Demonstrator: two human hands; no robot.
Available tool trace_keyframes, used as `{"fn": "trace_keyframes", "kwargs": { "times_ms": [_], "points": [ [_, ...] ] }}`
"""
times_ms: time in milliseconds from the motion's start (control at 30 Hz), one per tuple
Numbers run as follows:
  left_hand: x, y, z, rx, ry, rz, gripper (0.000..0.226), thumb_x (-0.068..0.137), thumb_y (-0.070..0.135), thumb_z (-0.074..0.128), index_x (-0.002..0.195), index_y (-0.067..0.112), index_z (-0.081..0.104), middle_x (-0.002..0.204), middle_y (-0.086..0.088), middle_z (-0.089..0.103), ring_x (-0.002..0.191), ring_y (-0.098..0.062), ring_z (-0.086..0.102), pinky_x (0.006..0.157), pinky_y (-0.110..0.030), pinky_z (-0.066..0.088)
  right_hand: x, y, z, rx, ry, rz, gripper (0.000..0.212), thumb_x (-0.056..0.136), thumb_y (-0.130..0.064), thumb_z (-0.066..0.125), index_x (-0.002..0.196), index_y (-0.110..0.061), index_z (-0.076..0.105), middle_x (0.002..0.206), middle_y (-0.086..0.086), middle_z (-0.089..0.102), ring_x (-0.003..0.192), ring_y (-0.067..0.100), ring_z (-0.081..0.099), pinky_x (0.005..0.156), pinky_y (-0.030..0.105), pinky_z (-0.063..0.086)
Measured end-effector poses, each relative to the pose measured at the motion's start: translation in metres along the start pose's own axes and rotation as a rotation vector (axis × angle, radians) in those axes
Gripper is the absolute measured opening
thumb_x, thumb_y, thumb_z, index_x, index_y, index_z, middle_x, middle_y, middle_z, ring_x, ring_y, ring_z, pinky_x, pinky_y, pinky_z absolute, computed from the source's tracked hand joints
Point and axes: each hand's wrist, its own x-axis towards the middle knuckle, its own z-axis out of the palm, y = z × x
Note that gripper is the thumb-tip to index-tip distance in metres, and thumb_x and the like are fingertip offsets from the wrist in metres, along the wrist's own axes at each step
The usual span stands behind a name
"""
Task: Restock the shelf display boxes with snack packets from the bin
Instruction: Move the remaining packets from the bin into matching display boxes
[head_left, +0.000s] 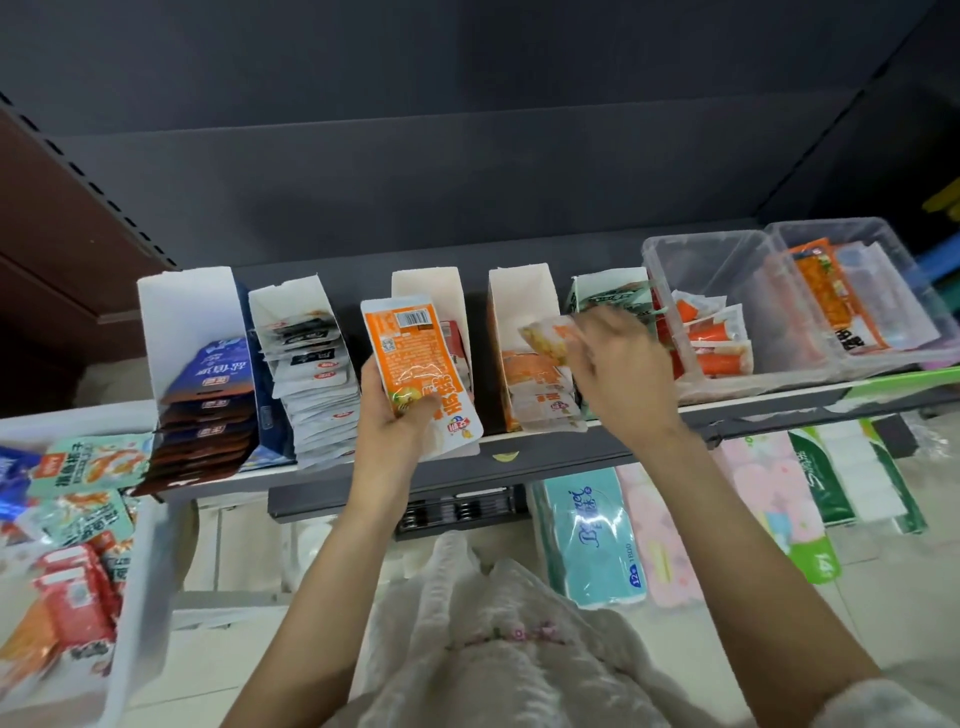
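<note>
Right hand (613, 358) pinches a blurred packet (545, 338) just above the orange box (524, 332), at its seven o'clock; left hand (397, 415) grips a stack (415, 364) upright.

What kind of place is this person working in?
Most likely a small shop or convenience store. A dark metal shelf carries white cardboard display boxes filled with snack packets, and wrapped packs of tissue paper lie stocked on the level beneath.

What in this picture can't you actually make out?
- Packet in the right hand, head view: motion-blurred, print unreadable.
- Third display box: contents mostly hidden behind the orange packets the left hand holds.
- Bin: cut off by the left edge.
</note>
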Motion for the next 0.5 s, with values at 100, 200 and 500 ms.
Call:
{"fn": "trace_keyframes", "kwargs": {
  "times_ms": [100, 200, 500],
  "points": [
    [-0.002, 0.001, -0.005, -0.01, -0.005, -0.004, 0.05, 0.091, -0.001, 0.055, 0.133, 0.023, 0.044, 0.111, 0.008, 0.064, 0.103, -0.009, 0.063, 0.08, -0.026, 0.054, 0.009, -0.005, 0.017, -0.073, -0.2, -0.194, 0.017, 0.083, -0.008, 0.07, 0.098, -0.017, 0.072, 0.087, 0.003, 0.072, 0.073, 0.023, 0.068, 0.07, 0.035, 0.056],
    [-0.003, 0.001, -0.01, -0.031, 0.003, -0.02, 0.049, 0.091, 0.0, 0.056, 0.132, 0.025, 0.045, 0.11, 0.01, 0.065, 0.102, -0.007, 0.064, 0.078, -0.025, 0.054, 0.005, 0.003, 0.02, -0.013, -0.37, -0.248, 0.026, 0.09, -0.013, 0.062, 0.114, -0.02, 0.067, 0.098, 0.002, 0.072, 0.084, 0.022, 0.069, 0.082, 0.039, 0.051],
    [-0.007, 0.005, -0.009, -0.021, 0.009, -0.022, 0.046, 0.091, 0.0, 0.057, 0.126, 0.028, 0.046, 0.107, 0.014, 0.063, 0.097, -0.003, 0.063, 0.072, -0.021, 0.053, 0.001, 0.011, 0.012, 0.036, -0.615, -0.203, 0.051, 0.085, -0.03, 0.068, 0.134, -0.026, 0.052, 0.13, 0.0, 0.058, 0.118, 0.022, 0.053, 0.101, 0.038, 0.038]
  ]
}}
